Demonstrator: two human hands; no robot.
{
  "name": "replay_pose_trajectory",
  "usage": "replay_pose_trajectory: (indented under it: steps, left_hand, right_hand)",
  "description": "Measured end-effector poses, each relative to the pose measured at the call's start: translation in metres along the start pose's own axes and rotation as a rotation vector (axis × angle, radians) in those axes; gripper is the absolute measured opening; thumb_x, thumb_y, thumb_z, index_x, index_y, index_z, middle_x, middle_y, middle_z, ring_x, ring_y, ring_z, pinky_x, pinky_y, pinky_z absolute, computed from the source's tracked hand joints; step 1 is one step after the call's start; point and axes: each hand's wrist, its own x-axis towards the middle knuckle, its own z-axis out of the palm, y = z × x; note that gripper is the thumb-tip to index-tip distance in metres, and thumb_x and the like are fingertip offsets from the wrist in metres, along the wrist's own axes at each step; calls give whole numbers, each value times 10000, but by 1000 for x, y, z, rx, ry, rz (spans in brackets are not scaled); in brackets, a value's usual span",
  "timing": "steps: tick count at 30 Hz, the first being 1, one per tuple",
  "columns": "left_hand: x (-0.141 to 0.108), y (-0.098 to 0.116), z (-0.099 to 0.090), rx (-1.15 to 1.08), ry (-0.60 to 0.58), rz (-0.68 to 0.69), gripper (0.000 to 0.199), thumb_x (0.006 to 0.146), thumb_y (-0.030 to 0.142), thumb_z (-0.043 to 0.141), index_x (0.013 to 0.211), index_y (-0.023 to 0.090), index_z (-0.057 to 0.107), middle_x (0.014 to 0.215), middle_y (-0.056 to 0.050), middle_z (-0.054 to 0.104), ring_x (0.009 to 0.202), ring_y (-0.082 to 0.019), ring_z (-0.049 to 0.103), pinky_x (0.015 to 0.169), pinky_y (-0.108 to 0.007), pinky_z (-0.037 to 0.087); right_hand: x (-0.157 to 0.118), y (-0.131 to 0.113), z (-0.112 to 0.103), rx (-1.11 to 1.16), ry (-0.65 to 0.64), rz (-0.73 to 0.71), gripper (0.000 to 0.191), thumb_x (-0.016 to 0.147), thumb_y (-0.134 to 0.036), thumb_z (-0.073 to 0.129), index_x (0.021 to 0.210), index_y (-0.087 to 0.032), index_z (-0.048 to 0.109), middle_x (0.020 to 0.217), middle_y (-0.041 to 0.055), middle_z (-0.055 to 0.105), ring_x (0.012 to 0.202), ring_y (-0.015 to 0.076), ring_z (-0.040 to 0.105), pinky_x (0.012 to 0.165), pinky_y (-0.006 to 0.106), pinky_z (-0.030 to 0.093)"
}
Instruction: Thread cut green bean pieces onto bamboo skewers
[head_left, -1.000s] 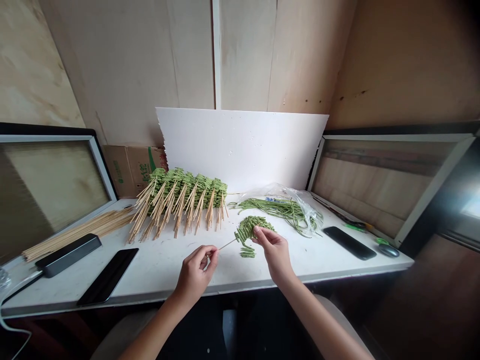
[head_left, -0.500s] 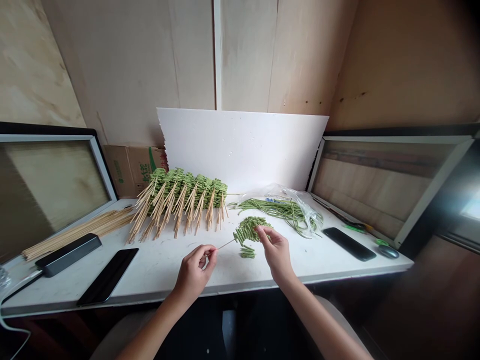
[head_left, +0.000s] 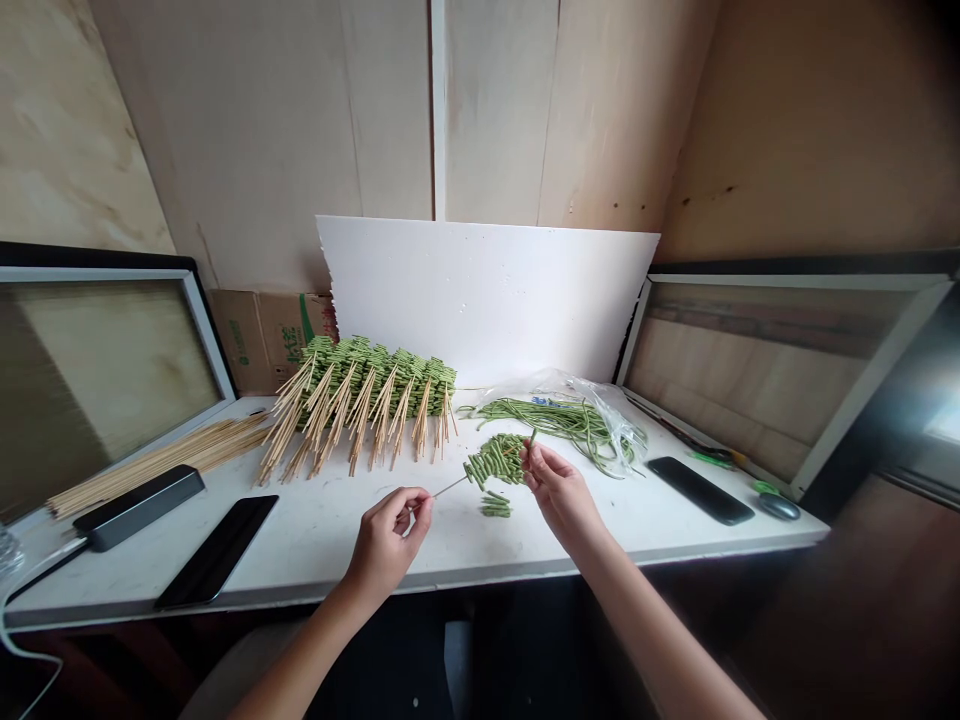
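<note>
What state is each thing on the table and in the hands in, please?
Left hand: closed on held skewer
Right hand: pinching bean piece
Held skewer: partly threaded
Small cut pieces: loose
Stacked skewers: threaded, bare ends facing forward
Spare skewers: bare, bundled
Long beans: uncut
Plastic bag: crumpled
Left slab: flat, dark
Right slab: flat, dark

Single head-worn view, facing forward and down from above the near edge of the white tabletop; forearms enter at bottom, wall fills the far background. Wide field, moderately near; no second view shares it.
</note>
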Motion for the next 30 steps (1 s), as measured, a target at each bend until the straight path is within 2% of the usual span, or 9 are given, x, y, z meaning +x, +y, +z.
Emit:
replay_pose_trajectory:
  steps: [6, 15, 19, 30]
  left_hand:
    - [0, 0, 0, -5, -23, -7, 144, 971, 299, 597, 947, 180, 673, 709, 1, 610, 535, -98, 429, 511, -202, 385]
    - [0, 1, 0, -10, -36, -12, 154, 972, 302, 597, 939, 174, 675, 716, -4, 621, 527, -94, 429, 511, -208, 378]
    - [0, 0, 0, -15, -39, -19, 160, 971, 308, 597, 934, 173, 675, 714, -3, 615, 534, -97, 435, 516, -209, 382]
    - [2, 2, 0, 5, -39, -5, 145, 966, 281, 591, 931, 168, 674, 718, 1, 608, 530, -89, 401, 507, -211, 358]
  right_hand:
    - [0, 3, -1, 106, -54, 37, 356, 686, -525, 897, 905, -264, 792, 959, 40, 758, 926, 223, 684, 792, 310, 557]
    - [-2, 9, 2, 93, -80, 117, 345, 734, -524, 869, 942, -263, 780, 1076, 80, 779, 1105, 278, 687, 794, 328, 557]
    - [-3, 9, 3, 121, -67, 125, 353, 709, -505, 893, 928, -248, 789, 1064, 95, 781, 1104, 290, 687, 769, 330, 556]
    - [0, 12, 0, 133, -63, 92, 254, 728, -433, 893, 877, -245, 808, 987, 56, 786, 1103, 265, 667, 771, 300, 521]
